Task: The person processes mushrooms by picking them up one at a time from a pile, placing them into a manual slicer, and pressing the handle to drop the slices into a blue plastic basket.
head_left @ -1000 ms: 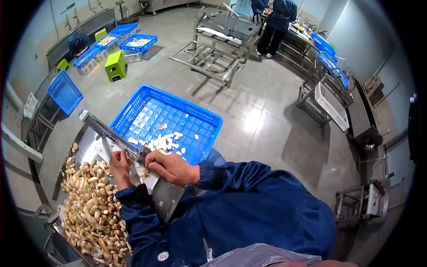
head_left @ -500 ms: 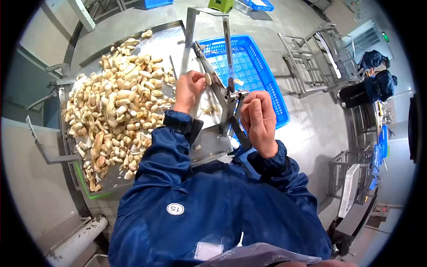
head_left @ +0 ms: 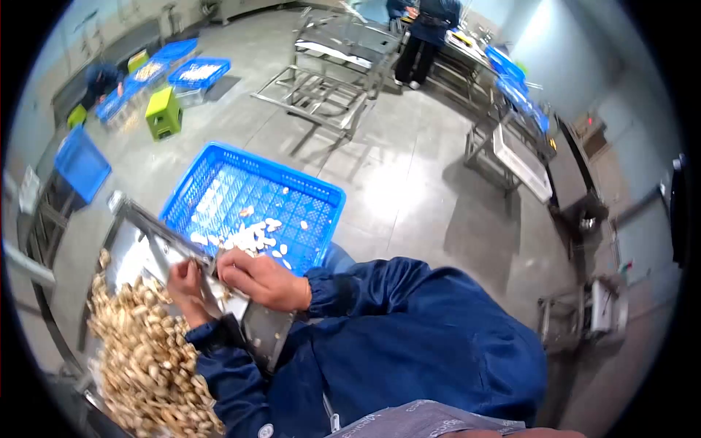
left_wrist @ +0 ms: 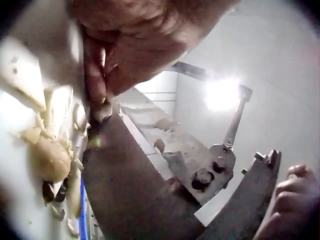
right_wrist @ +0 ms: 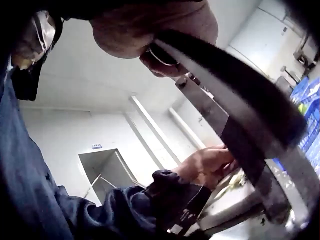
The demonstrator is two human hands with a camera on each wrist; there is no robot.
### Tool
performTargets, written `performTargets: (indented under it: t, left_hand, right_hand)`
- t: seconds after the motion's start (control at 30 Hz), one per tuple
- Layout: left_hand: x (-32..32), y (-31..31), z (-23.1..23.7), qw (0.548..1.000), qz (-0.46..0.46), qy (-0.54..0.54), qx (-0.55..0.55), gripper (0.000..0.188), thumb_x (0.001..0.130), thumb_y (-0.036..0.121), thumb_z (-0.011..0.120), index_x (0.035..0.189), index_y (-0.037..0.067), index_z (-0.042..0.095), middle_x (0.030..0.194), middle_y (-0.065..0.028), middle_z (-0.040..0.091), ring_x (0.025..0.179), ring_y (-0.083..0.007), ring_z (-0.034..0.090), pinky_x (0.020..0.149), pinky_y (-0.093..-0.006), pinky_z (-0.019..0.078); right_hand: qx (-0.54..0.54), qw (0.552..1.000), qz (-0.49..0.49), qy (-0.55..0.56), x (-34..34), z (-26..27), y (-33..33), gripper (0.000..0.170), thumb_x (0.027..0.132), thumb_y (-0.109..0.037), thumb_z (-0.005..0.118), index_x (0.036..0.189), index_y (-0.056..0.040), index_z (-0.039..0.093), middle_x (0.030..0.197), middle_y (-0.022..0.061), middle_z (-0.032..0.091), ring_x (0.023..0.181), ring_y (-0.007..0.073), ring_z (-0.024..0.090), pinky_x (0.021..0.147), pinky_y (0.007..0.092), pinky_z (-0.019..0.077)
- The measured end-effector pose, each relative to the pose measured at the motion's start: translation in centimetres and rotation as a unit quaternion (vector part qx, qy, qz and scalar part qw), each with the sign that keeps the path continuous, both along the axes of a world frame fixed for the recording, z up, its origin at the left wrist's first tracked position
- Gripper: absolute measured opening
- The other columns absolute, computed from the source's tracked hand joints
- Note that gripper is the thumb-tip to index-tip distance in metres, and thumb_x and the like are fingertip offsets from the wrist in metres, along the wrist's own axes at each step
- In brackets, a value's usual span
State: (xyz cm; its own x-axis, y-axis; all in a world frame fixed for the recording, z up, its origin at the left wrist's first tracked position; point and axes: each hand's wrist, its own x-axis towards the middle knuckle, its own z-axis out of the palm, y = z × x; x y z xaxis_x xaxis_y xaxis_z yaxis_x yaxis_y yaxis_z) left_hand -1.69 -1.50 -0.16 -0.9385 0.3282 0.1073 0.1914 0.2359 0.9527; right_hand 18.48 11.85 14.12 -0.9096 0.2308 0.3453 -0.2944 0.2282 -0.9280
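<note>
A metal lever cutter (head_left: 162, 232) stands on a steel table, with my hands at its near end. My left hand (head_left: 188, 288) pinches a small pale piece of mushroom (left_wrist: 102, 111) at the edge of the cutter's metal plate (left_wrist: 135, 175). With curled fingers my right hand (head_left: 266, 283) grips the handle end of the cutter's dark lever (right_wrist: 235, 90). In the left wrist view the curved blade (left_wrist: 240, 205) slants beside the plate. More mushroom pieces (left_wrist: 50, 160) lie on the white board next to my left fingers.
A heap of whole mushrooms (head_left: 146, 358) covers the table's left part. Beyond the cutter is a blue crate (head_left: 274, 169) holding white slices (head_left: 252, 237). Green stools (head_left: 163, 114), other crates (head_left: 198, 71), a steel frame rack (head_left: 321, 80) and people (head_left: 427, 36) are farther off.
The head view swung down toward the heap and cutter, then back out over the room. My right hand, apart from the left half a second ago, is now close beside it.
</note>
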Motion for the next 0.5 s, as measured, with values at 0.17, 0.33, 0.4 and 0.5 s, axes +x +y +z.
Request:
performTargets:
  t: [0.17,0.33,0.4,0.5]
  left_hand:
    - [0.0,0.6,0.0,1.0,-0.009,-0.007,0.026,0.015,0.089,0.007,0.066,0.094,-0.006,0.062,0.082,-0.0076,0.068,0.072,-0.0104,0.063,0.064,-0.0225,0.051]
    - [0.6,1.0,1.3,1.0,-0.022,-0.002,0.016,0.015,0.089,0.01,0.066,0.093,-0.004,0.062,0.083,-0.0081,0.068,0.072,-0.0115,0.063,0.067,-0.0239,0.0514]
    - [0.6,1.0,1.0,0.998,-0.005,0.056,-0.011,0.017,0.089,0.011,0.067,0.095,-0.005,0.062,0.084,-0.0082,0.068,0.073,-0.0125,0.063,0.068,-0.0249,0.0517]
    - [0.5,1.3,0.2,0.996,0.021,0.082,0.001,0.019,0.087,0.011,0.069,0.095,-0.005,0.064,0.084,-0.0093,0.069,0.072,-0.0124,0.063,0.067,-0.0259,0.0521]
  right_hand:
    - [0.02,1.0,-0.016,0.003,2.5,-9.1,0.0,0.023,0.102,-0.029,0.043,0.106,-0.0085,0.051,0.083,0.0132,0.053,0.073,0.0325,0.055,0.069,0.0396,0.0436]
    - [-0.02,1.0,-0.008,-0.016,1.0,-1.1,0.2,0.023,0.103,-0.027,0.043,0.103,-0.0057,0.051,0.089,0.011,0.052,0.077,0.0263,0.053,0.073,0.0344,0.0434]
    - [-0.005,0.999,-0.034,0.034,0.2,-2.0,-0.2,0.025,0.102,-0.033,0.042,0.108,-0.0094,0.05,0.082,0.0136,0.055,0.071,0.0315,0.056,0.068,0.0384,0.044]
    - [-0.029,0.999,-0.009,-0.011,2.3,-8.6,-0.2,0.024,0.103,-0.031,0.045,0.108,-0.0083,0.052,0.09,0.0099,0.053,0.08,0.023,0.055,0.076,0.0356,0.0446]
